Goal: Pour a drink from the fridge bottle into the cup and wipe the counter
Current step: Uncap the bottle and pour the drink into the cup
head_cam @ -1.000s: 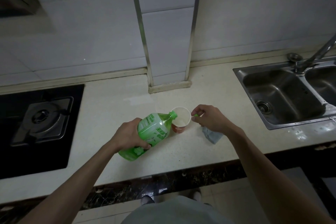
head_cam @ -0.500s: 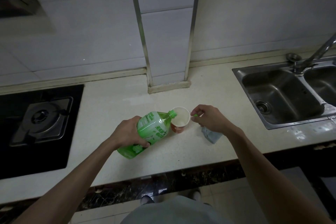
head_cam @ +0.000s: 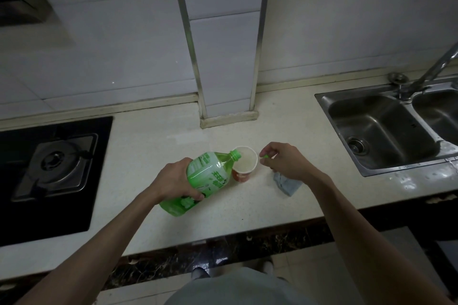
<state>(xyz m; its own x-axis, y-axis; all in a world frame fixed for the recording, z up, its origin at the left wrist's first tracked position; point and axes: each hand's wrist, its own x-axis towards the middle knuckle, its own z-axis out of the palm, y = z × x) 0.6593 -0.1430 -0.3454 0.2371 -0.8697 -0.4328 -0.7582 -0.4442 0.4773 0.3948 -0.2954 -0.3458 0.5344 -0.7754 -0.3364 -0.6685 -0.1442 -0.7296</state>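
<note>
My left hand [head_cam: 173, 182] grips a green plastic bottle [head_cam: 205, 178] around its body. The bottle is tilted, with its open neck over the rim of a paper cup [head_cam: 245, 164]. The cup is white inside with a red-orange band low on its wall, and it stands upright on the pale counter [head_cam: 148, 156]. My right hand [head_cam: 285, 161] hovers just right of the cup and pinches the small green bottle cap [head_cam: 265, 156]. A folded blue-grey cloth [head_cam: 287, 184] lies on the counter, partly hidden under my right wrist.
A black gas hob [head_cam: 49, 171] fills the counter's left end. A steel double sink [head_cam: 386, 131] with a tap [head_cam: 431, 72] sits at the right. A tiled column [head_cam: 225, 57] comes down to the counter behind the cup. The counter's front edge is near my body.
The bottle's base has risen a little, so the bottle tilts more steeply over the cup. My right hand stays beside the cup.
</note>
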